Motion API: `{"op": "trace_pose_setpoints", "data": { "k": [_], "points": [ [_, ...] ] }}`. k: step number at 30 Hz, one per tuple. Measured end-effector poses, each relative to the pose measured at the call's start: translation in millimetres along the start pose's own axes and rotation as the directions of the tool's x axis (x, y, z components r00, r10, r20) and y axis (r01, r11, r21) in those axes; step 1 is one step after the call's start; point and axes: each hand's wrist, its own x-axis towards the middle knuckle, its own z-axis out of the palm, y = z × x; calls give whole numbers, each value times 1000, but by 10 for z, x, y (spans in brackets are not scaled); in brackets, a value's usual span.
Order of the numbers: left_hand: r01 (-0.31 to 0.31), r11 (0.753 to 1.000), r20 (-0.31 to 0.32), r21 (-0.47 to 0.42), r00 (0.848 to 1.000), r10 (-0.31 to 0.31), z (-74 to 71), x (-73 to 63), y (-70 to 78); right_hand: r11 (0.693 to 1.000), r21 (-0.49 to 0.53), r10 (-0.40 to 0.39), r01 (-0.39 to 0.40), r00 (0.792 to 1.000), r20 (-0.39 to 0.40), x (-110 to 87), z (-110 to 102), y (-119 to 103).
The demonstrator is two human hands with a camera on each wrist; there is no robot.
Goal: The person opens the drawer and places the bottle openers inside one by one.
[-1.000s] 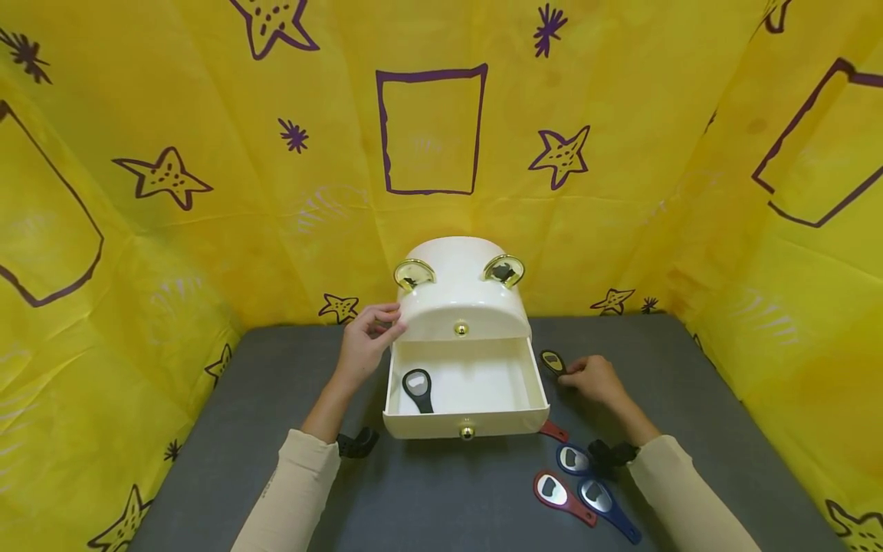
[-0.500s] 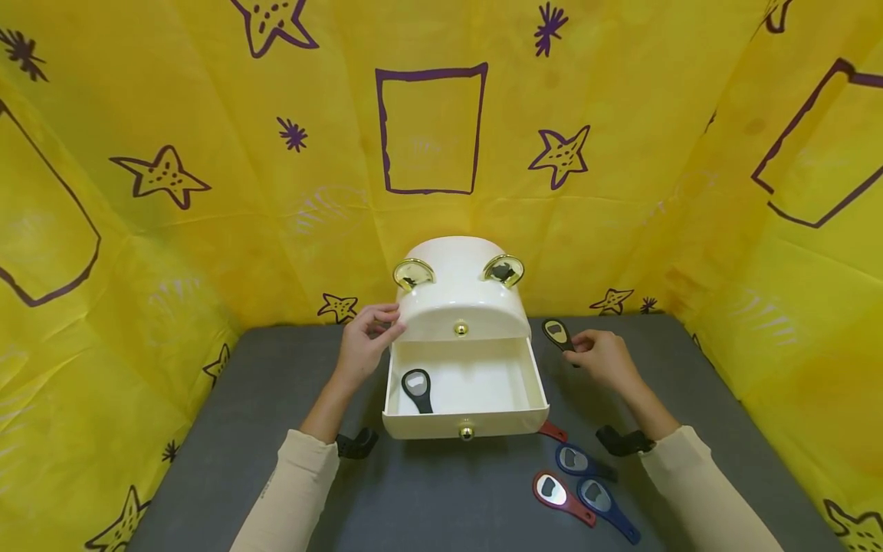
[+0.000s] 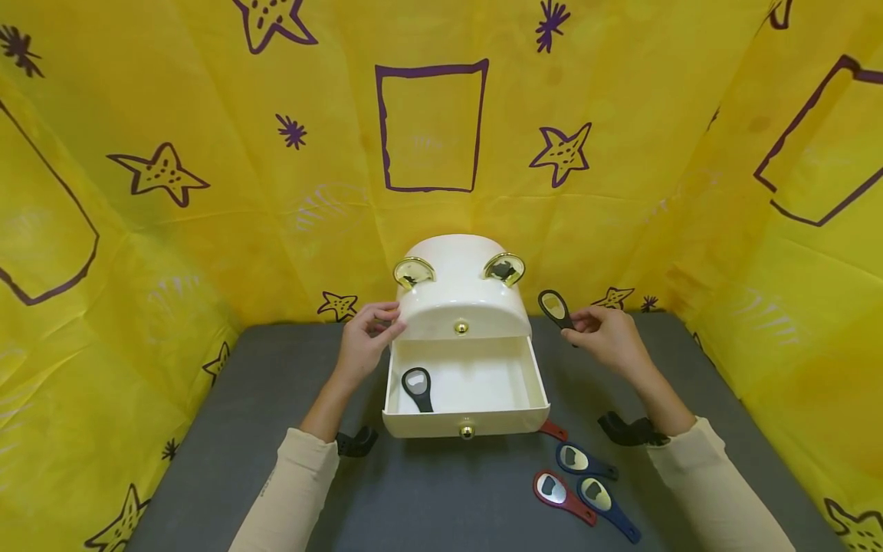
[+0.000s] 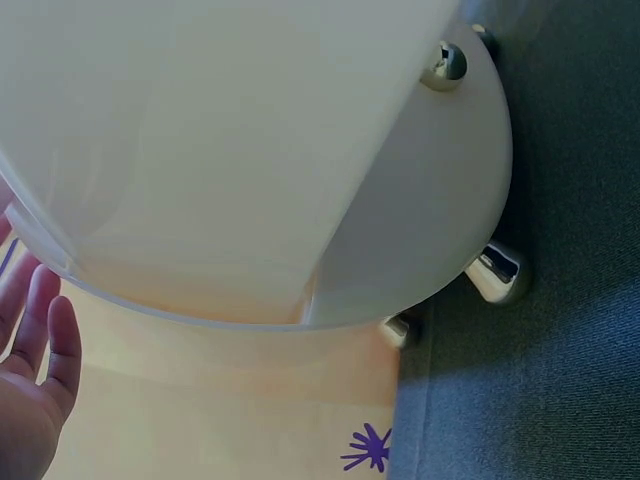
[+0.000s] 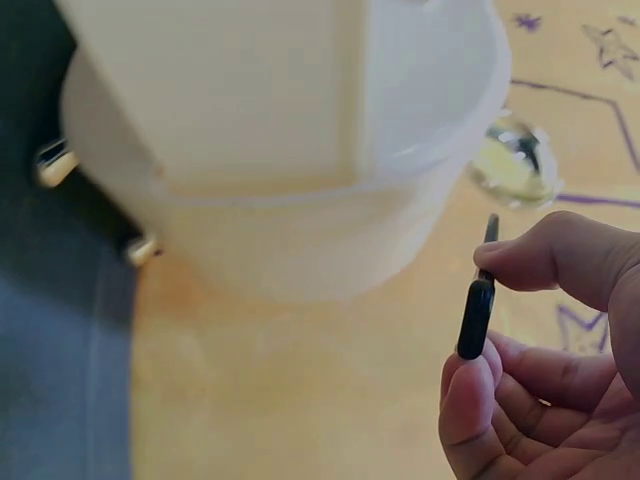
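Note:
A cream storage box (image 3: pixel 461 264) with gold-rimmed round ears stands at the back, its lower drawer (image 3: pixel 466 424) pulled out. Inside the drawer, on its left, lies a black bottle opener (image 3: pixel 417 388). My left hand (image 3: pixel 366 341) rests against the box's left side, fingers loosely extended; the left wrist view shows its fingertips (image 4: pixel 65 325) along the box wall. To the right of the box, my right hand (image 3: pixel 610 337) pinches another black bottle opener (image 3: pixel 555 307) by its handle, raised above the table. Edge-on in the right wrist view, this opener (image 5: pixel 477 318) sits between thumb and fingers.
Right of the drawer's front lie red (image 3: pixel 552 488) and blue (image 3: pixel 597 497) bottle openers on the dark grey table (image 3: pixel 428 498). Another red handle (image 3: pixel 554 430) sticks out from under the drawer. A yellow patterned cloth (image 3: pixel 428 215) surrounds the table at back and sides.
My right hand has lifted the black bottle opener off the table, upward and away from me. My left hand, the box and the other openers have stayed in place.

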Motion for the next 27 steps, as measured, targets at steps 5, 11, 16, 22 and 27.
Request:
{"op": "trace_pose_setpoints", "data": {
  "k": [5,11,16,22,27],
  "points": [
    [26,1000,0,10,1000,-26,6,-1,8,1000,15,-13,13,1000,-13,-27,-53,-177],
    [41,999,16,30,999,-42,-10,-18,149,998,48,-45,46,999,-22,-56,-62,-378],
    [32,999,24,34,999,-33,-35,-56,350,992,102,-74,74,997,-10,-72,-42,-513],
    [30,999,28,29,999,-30,-35,-65,383,985,141,-103,100,995,15,-97,14,-632],
    [37,999,25,25,999,-38,-34,-61,374,973,177,-159,150,987,33,-112,104,-721]
  ]
}}
